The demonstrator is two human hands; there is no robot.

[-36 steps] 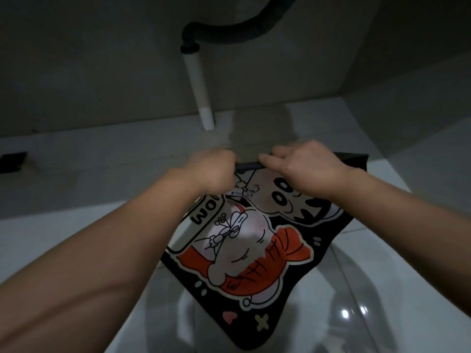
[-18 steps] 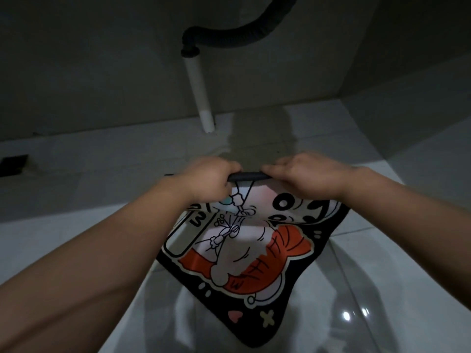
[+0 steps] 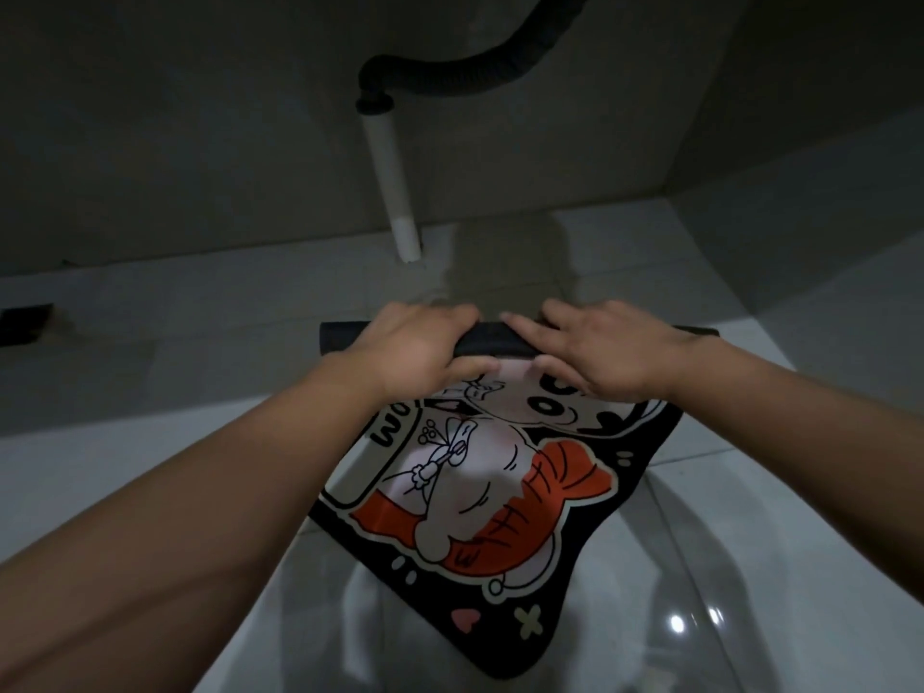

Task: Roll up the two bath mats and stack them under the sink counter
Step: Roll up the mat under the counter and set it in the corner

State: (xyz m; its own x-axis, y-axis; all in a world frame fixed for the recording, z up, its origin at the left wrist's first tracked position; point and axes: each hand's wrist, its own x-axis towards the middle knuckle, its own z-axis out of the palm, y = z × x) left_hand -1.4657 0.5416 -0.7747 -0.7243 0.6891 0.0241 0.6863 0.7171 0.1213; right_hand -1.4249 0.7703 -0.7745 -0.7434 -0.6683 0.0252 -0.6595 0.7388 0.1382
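Observation:
A black bath mat [image 3: 500,492] with a cartoon print in white and orange lies on the tiled floor in front of me. Its far edge is curled into a thin black roll [image 3: 492,340] lying crosswise. My left hand [image 3: 415,347] grips the roll left of its middle, fingers over the top and thumb underneath. My right hand [image 3: 605,350] presses on the roll to the right, fingers spread over it. Only one mat is in view.
A white drain pipe [image 3: 392,192] with a black corrugated hose [image 3: 460,72] comes down the back wall just beyond the roll. A dark floor drain [image 3: 25,322] sits at the far left. Walls close in at the back and right; glossy floor tiles [image 3: 750,592] lie nearer me.
The mat's far edge, lifted a second ago, has been folded over toward me and now lies as a roll on the floor. Both hands came down and spread apart on it.

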